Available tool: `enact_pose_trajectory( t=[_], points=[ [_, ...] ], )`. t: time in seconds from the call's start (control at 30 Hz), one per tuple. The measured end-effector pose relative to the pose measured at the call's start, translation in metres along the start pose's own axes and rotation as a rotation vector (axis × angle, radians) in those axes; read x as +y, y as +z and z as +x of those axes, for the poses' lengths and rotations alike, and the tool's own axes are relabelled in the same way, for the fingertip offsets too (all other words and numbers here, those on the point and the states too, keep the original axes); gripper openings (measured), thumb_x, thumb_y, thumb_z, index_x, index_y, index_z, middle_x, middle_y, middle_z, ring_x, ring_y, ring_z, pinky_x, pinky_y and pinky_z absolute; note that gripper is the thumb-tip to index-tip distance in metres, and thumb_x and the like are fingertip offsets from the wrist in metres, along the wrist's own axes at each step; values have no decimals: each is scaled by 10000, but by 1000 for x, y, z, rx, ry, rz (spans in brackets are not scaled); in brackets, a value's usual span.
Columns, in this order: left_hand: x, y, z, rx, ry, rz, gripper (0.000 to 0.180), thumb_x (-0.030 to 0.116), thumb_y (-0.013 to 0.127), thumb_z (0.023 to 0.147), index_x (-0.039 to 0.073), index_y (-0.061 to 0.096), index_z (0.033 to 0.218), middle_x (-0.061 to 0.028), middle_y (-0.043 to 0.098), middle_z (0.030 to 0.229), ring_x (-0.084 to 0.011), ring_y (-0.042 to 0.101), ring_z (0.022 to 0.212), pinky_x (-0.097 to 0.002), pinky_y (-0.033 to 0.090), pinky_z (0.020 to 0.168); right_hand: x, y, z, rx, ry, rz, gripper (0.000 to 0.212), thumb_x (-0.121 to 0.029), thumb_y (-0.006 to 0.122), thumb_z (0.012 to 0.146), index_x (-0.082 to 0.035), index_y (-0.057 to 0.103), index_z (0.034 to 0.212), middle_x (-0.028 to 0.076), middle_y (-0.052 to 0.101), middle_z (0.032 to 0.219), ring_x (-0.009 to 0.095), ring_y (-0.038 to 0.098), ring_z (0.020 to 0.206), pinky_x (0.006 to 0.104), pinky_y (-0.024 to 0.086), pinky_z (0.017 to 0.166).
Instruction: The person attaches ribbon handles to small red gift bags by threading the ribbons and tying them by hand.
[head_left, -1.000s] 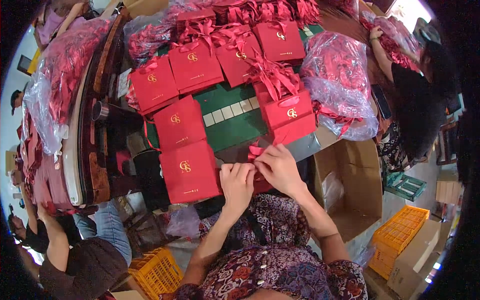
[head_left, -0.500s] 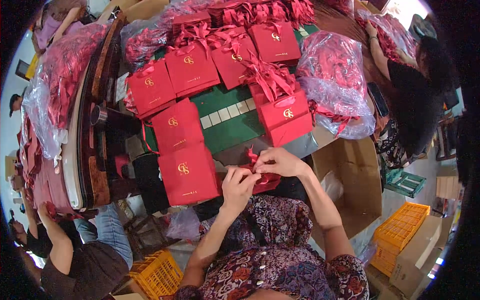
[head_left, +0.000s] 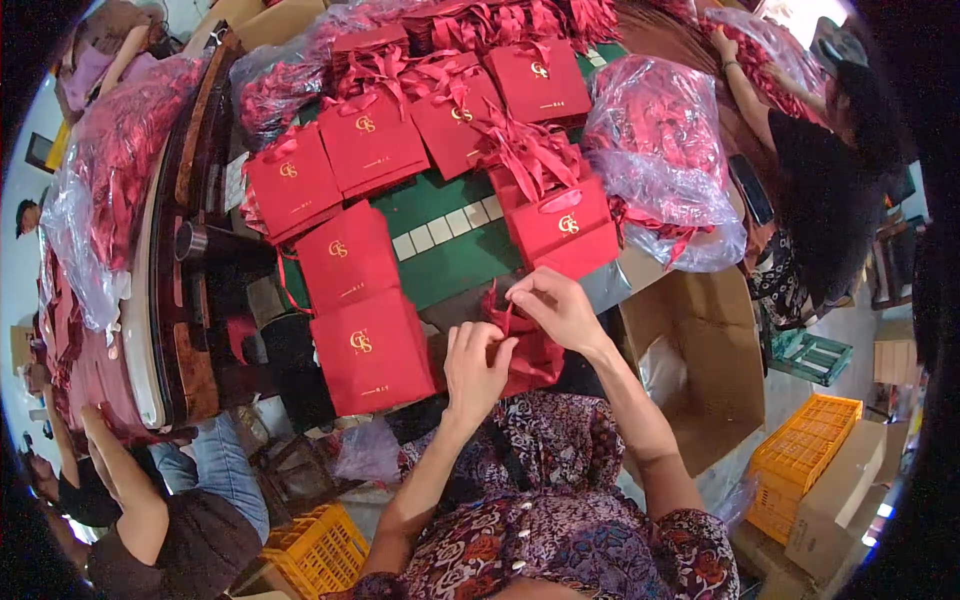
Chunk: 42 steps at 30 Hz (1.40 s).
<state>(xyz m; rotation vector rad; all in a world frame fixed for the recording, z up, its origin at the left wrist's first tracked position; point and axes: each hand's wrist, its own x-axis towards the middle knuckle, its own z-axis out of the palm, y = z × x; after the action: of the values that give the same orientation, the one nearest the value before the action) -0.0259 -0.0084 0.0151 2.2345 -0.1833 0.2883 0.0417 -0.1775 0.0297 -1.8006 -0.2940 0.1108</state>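
In front of my body a red gift bag (head_left: 538,362) sits partly behind my hands. My right hand (head_left: 560,312) pinches a red ribbon (head_left: 491,300) between thumb and fingertips, at the bag's top. My left hand (head_left: 474,368) is lower, at the bag's left side, with its fingers curled toward the thumb; whatever they grip is hidden. Just left of it lies a flat red gift bag (head_left: 372,350) with a gold print. Another flat red bag (head_left: 345,255) overlaps it from behind.
More ribboned red bags (head_left: 370,145) lie in stacks across the green table top (head_left: 440,275). Plastic-wrapped red bundles (head_left: 655,140) stand at the back right. An open cardboard box (head_left: 700,370) is at my right, near an orange crate (head_left: 800,460). Other people work at both sides.
My hands have moved apart. The right one has risen slightly with the ribbon pinched, while the left has opened its curl a little beside the bag. The view has shifted slightly.
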Motion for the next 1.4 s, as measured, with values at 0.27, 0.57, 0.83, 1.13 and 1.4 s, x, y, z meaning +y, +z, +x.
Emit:
enact_pose_trajectory(
  t=[0.27,0.57,0.83,1.13,1.4],
  points=[
    [-19,6,9,59,-36,138,209,182,725,849,67,664,1012,-84,594,752,-281,545,742,-404,444,708,2,-11,-15,215,122,-434,173,-208,728,853,-42,707,899,170,691,802,357,679,734,411,532,644],
    [-11,11,27,26,-34,370,221,266,767,788,110,715,935,-60,613,780,-286,550,852,-428,435,750,27,28,-11,238,85,-720,153,-198,747,801,-70,667,826,156,667,782,364,675,714,456,536,638],
    [-23,26,32,27,-114,165,139,234,725,834,104,721,883,-95,624,831,-310,567,850,-440,437,770,16,26,-17,320,-23,-460,142,-98,723,800,-48,596,838,131,619,760,354,638,672,430,503,596],
    [-20,30,26,80,-198,-122,155,206,723,841,84,765,927,-107,639,850,-305,586,829,-411,470,771,32,25,-23,226,142,92,130,-63,698,871,7,645,966,70,701,844,119,664,760,276,510,667],
    [-8,25,24,149,-22,20,125,138,744,803,98,769,918,-60,607,787,-270,569,760,-392,452,703,40,23,-22,161,207,189,162,-109,694,909,15,681,1012,58,715,869,79,643,778,247,522,700]
  ],
)
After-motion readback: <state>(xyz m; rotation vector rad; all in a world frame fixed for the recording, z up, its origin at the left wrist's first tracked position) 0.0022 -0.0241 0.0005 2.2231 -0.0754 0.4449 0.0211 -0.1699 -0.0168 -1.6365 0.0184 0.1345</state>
